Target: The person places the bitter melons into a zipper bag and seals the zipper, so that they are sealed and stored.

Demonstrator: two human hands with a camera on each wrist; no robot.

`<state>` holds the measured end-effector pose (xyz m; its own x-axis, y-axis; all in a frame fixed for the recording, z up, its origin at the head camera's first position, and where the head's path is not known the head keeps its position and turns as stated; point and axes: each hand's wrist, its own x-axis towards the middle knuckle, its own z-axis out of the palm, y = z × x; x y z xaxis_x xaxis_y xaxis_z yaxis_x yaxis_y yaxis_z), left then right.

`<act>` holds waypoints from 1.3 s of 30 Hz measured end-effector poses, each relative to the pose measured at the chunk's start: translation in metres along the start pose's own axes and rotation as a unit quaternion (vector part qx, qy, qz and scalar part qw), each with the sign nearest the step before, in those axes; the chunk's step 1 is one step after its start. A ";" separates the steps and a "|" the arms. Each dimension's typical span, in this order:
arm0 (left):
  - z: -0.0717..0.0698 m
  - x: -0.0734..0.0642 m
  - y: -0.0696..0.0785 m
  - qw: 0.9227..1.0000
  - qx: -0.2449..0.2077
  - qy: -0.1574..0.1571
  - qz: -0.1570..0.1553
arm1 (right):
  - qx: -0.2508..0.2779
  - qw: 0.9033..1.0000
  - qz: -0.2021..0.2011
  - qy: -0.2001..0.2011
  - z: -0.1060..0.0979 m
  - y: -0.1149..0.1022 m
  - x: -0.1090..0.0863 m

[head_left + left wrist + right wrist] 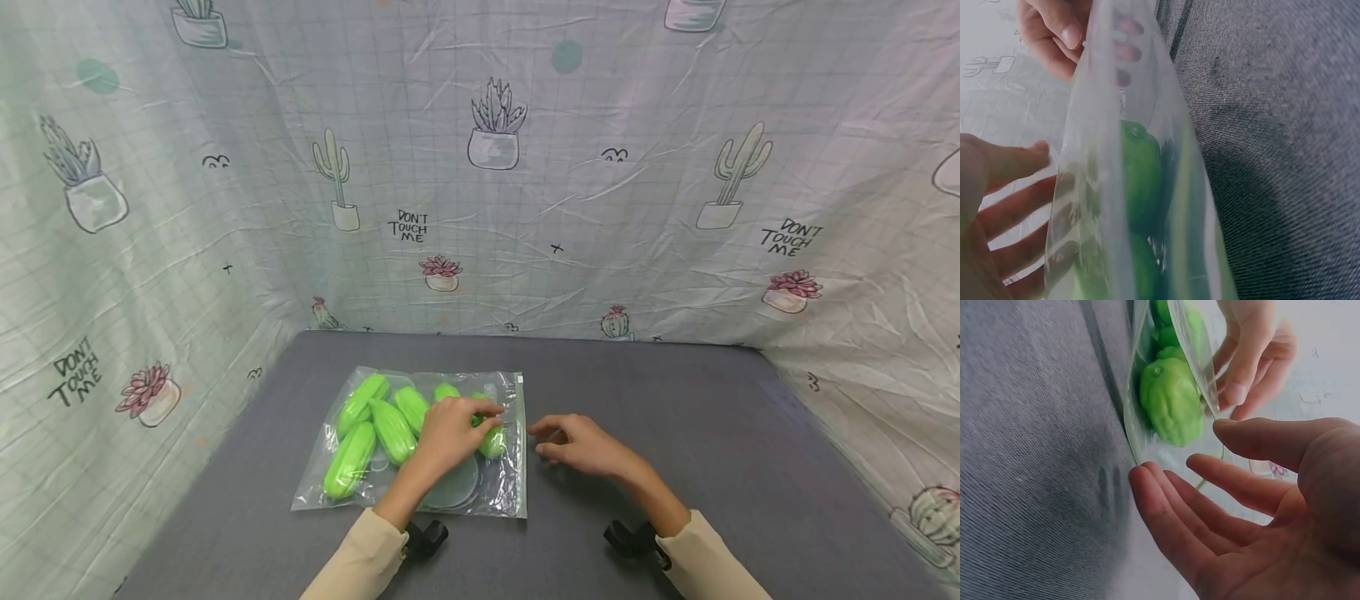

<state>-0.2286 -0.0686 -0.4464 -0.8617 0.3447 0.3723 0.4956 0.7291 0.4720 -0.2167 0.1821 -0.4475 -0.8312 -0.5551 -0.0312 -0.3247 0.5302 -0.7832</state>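
A clear zip bag [500,492] lies flat-bottomed on the table with several green, ribbed, elongated vegetables [393,432] inside. Its zip edge faces right, and the film stands apart there in the right wrist view. My left hand [452,429] is over the right part of the bag, its spread fingers against the film in the left wrist view. Just right of the zip edge is my right hand [573,443]. In the right wrist view its thumb reaches the upper film edge, with the fingers [1169,515] extended below and apart from the thumb. A wrinkled green vegetable [1171,400] shows near the mouth.
The dark grey table [660,392] extends around the bag. A pale cloth [555,192] printed with potted cacti hangs behind it and along both sides. Black wrist straps [426,540] sit below both hands.
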 end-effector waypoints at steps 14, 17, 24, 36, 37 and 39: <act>-0.010 0.006 0.004 1.000 0.004 -0.025 0.001 | 0.094 0.994 0.051 0.027 0.021 -0.002 -0.016; -0.016 0.009 0.003 1.000 0.007 -0.025 0.004 | 0.125 0.990 0.055 0.033 0.025 -0.002 -0.018; -0.031 0.025 -0.004 0.998 0.045 -0.037 0.039 | 0.209 0.975 0.067 0.011 0.034 -0.008 -0.024; -0.042 0.075 -0.032 0.986 0.116 -0.113 0.041 | 0.276 0.956 0.098 -0.027 0.040 -0.011 -0.026; -0.041 0.079 -0.034 0.984 0.120 -0.126 0.042 | 0.278 0.955 0.098 -0.028 0.042 -0.011 -0.026; -0.038 0.086 -0.037 0.978 0.125 -0.159 0.042 | 0.284 0.953 0.099 -0.029 0.044 -0.011 -0.026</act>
<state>-0.3165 -0.0888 -0.4015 -0.8294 0.5468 0.1144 0.5578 0.7987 0.2260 -0.1718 0.1625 -0.4655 -0.8186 -0.5243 -0.2345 0.1464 0.2043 -0.9679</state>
